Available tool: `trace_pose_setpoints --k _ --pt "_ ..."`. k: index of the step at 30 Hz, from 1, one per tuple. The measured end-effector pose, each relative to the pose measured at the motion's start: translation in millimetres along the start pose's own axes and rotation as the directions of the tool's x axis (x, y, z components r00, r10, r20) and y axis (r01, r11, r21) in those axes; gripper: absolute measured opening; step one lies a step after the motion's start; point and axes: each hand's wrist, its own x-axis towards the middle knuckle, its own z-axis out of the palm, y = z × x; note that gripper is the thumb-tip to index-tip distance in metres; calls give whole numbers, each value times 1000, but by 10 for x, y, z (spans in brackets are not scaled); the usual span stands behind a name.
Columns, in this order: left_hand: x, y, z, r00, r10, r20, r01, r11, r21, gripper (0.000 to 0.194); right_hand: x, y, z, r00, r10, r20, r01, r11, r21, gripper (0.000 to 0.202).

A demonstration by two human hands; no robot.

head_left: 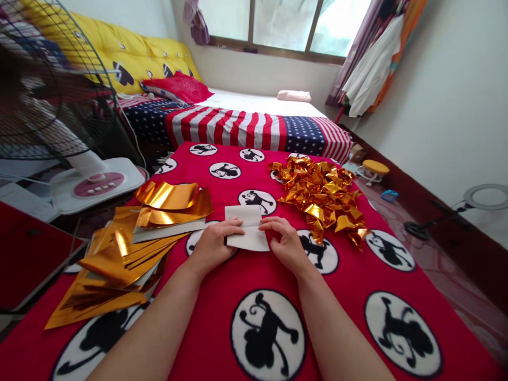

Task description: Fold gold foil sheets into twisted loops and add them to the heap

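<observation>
While both bare hands work at centre, a creased white rectangular paper sheet lies between them, just above a red cloth with black-monkey roundels; whether it touches the cloth, cannot tell. Taking the sheet as clock centre:

Left hand, at nine o'clock: fingers nearly closed over the sheet's left edge, two tips laid on its upper face; those beneath hidden.

Right hand, at three: fingers bent, tips touching the right edge by the crease, thumb a little apart from them. Firm pinch or mere contact, cannot tell.

Nine o'clock, beyond the left hand: loose, fanned pile of shiny gold foil-paper sheets, some showing pale undersides. Two o'clock: heap of crumpled-looking, folded gold foil pieces. Ten: white fan base with pink control panel, off the cloth. Twelve, farther off: bed with striped, starred cover.
</observation>
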Motion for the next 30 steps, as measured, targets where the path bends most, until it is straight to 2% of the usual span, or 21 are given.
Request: trace_pose_setpoints --k 4,9,15,18,21,24,30 --pt "21 -2 -14 997 -64 -53 56 990 -132 28 -3 -2 -54 998 -24 56 22 999 30 48" --pt "21 -23 -2 997 -66 -36 60 988 -145 27 -25 -15 -41 993 -84 82 78 994 71 31" --pt "16 -15 -108 992 -47 118 68 982 -179 29 -38 -16 -22 985 -61 164 49 996 75 19" --pt "12 -26 -213 978 -66 197 116 960 -254 22 -23 -22 -29 983 -36 179 24 997 70 17" --pt "7 -32 -293 969 -101 227 172 931 -322 15 -12 -49 -42 981 0 194 -10 998 54 12" --pt "6 -8 -321 965 -146 218 213 921 -325 15 -9 -85 -31 985 39 171 -44 999 24 19" --pt "10 42 -272 977 -167 131 197 945 -263 20 -11 -121 96 994 108 8 -107 992 -68 20"
